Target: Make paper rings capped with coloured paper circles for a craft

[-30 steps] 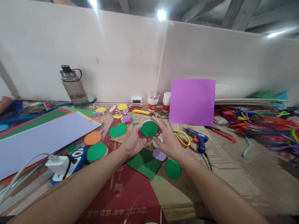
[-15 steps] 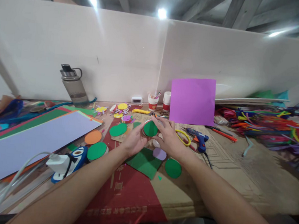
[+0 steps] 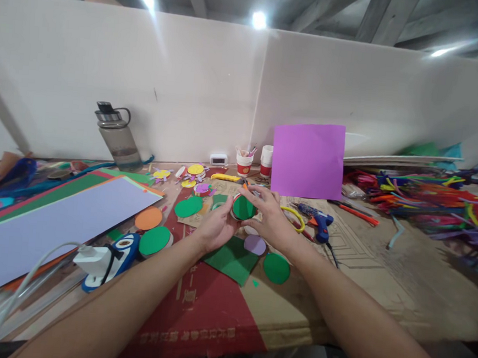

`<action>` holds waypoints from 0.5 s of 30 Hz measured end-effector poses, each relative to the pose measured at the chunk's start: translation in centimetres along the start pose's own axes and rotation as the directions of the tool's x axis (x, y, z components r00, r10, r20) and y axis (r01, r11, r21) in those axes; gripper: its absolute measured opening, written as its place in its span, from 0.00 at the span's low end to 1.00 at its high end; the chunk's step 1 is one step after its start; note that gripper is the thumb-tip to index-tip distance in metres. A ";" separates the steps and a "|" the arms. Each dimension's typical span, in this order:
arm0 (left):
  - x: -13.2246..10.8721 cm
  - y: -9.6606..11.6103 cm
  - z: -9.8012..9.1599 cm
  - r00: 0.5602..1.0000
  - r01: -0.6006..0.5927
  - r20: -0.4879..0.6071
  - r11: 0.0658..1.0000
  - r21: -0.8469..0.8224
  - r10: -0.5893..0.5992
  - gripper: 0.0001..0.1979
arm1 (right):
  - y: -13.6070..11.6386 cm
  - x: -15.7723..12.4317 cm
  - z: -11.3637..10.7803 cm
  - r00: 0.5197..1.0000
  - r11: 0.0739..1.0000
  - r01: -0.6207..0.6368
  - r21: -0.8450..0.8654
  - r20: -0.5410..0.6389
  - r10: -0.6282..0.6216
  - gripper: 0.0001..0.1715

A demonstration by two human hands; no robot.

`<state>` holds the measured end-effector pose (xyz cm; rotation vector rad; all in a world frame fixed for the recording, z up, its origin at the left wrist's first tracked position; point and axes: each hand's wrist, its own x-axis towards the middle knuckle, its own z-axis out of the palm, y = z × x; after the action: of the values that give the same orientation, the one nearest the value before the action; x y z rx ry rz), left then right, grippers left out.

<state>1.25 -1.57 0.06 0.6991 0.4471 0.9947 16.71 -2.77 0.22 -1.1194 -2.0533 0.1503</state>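
Note:
Between my two hands is a green disc (image 3: 244,206) with a pale rim, its green face turned up toward me. My left hand (image 3: 217,228) grips it by the left edge, thumb along the rim. My right hand (image 3: 270,213) closes on its right side, with fingers across the top edge and thumb below. A small orange-tipped item (image 3: 245,185) shows by the right fingertips; its kind is unclear. Beneath the hands lie a dark green sheet (image 3: 234,261), a lilac disc (image 3: 255,245) and another green disc (image 3: 276,268).
Right of my hands are yellow-handled scissors (image 3: 296,219) and a blue glue gun (image 3: 320,223). Green discs (image 3: 154,241) and an orange disc (image 3: 149,217) lie left. Behind stand paper cups (image 3: 244,164), a purple sheet (image 3: 307,161) and a water bottle (image 3: 120,139). Pipe cleaners (image 3: 415,198) heap at right.
The held green disc has shifted slightly to the right and turned a little, showing more of its pale left rim. Both hands keep hold of it.

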 end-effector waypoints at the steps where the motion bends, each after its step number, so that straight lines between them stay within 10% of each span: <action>1: 0.0 0.0 0.0 1.000 0.006 -0.002 1.000 -0.004 -0.006 0.20 | 0.0 0.0 0.0 1.000 1.000 0.005 0.005 0.004 -0.005 0.46; 15: 0.1 -0.1 0.0 0.996 0.044 -0.077 0.997 -0.069 -0.049 0.20 | 0.4 0.0 -0.1 0.992 0.996 0.083 -0.006 0.100 -0.082 0.46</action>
<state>1.33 -1.51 -0.04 0.5879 0.4941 0.9917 17.04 -2.51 0.10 -1.0496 -2.1875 0.1571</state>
